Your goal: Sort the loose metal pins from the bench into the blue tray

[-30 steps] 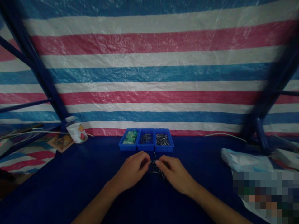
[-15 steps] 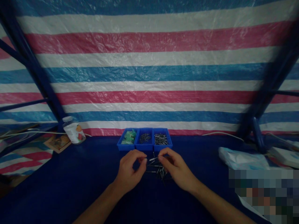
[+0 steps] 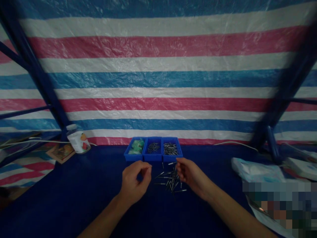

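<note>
Striped tarpaulin backdrop (image 3: 158, 79), blue metal frame (image 3: 37, 74)

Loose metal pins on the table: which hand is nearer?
Right. The right hand is at the edge of the loose metal pins; the left hand is farther left, apart from them.

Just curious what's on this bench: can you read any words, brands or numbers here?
None can be read: the label on the white-capped jar shows fruit pictures, but any lettering is too small and blurred, as on the printed card beside it.
</note>
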